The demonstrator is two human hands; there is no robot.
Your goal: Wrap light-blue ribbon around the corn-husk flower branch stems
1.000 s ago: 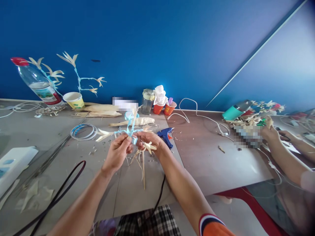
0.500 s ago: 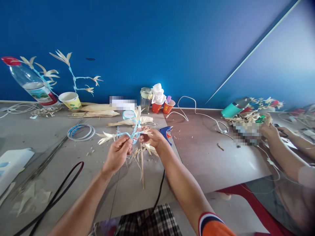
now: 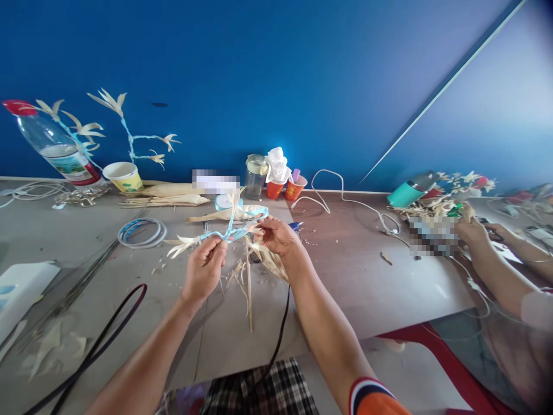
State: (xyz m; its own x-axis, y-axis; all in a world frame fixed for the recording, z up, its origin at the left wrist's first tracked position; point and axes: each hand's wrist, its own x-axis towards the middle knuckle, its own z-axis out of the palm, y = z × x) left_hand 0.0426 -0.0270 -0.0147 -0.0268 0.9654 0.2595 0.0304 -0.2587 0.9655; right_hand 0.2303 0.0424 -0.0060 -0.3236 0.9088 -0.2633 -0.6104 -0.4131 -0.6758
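My left hand [image 3: 206, 262] pinches a branch [image 3: 227, 231] wrapped in pale blue, near where its stems fork. One husk flower [image 3: 184, 245] sticks out to the left of that hand, and another [image 3: 234, 200] points up. My right hand [image 3: 279, 235] is closed on a strip of blue tape [image 3: 258, 213], which curves in a loop above its fingers. A third, small husk flower [image 3: 254, 230] is by the right fingertips, which partly hide it. Loose dry husks [image 3: 272, 260] lie under my right hand, with thin husk strips [image 3: 249, 288] on the table.
A blue glue gun [image 3: 296, 226] lies behind my right wrist. Left of my hands is a coil [image 3: 142, 233]; behind it, a paper cup [image 3: 123, 176] and a bottle [image 3: 71, 161] stand near finished blue-stemmed flowers [image 3: 132, 138]. At the right, a co-worker's hands [image 3: 473, 230] work near a teal flask [image 3: 408, 195].
My right hand has moved slightly right and up, drawing the blue tape into a wider loop. My left hand has shifted slightly left, and the branch has tilted with it.
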